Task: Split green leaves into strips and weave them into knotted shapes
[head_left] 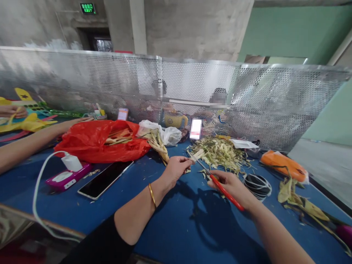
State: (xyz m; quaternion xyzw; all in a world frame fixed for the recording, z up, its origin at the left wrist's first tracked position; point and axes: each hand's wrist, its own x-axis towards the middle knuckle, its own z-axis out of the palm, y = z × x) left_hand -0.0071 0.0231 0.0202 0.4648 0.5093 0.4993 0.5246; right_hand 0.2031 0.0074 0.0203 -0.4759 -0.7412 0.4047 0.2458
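My left hand (175, 170), with a gold bangle on the wrist, pinches a pale strip of dried husk (198, 154) between thumb and fingers. Red-handled scissors (227, 194) are gripped in my right hand (238, 186). Their metal blades point up and left, close to the strip by my left fingertips; whether they touch it I cannot tell. Just beyond both hands lies a heap of cut yellow-green husk shreds (222, 154). A bundle of dried husks (158, 146) lies beyond my left hand.
A red plastic bag (82, 141), a dark phone (106, 179) and a purple power strip (68, 179) with a white cable lie left. Coiled cable (257, 187), an orange packet (284, 167) and loose husks (302, 205) lie right. Perforated metal screens (192, 84) stand behind. Another person's arm (33, 141) reaches in from the left.
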